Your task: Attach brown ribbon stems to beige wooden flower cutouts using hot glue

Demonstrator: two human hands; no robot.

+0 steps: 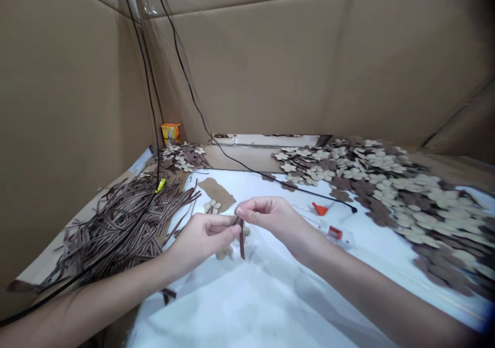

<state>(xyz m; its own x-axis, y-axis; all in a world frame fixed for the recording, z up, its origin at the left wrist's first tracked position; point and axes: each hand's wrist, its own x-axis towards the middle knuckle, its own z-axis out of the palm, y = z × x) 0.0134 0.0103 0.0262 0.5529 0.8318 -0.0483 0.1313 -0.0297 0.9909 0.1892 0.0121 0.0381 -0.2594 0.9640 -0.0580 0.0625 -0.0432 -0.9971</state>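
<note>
- While the left hand (204,236) pinches a brown strip (242,242) near its top, the right hand (275,218) clamps it just above.
- The strip's loose end dangles over the white tabletop (247,301), beside beige flower shapes (223,253).
- Good handling likely calls for light, close-set pinches that keep the strip from twisting.

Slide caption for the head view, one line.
Left hand and right hand meet at a brown strip, between a pile of strips and flower cutouts.

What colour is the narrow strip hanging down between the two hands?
The strip is dark reddish brown, seen best in the head view.
</note>
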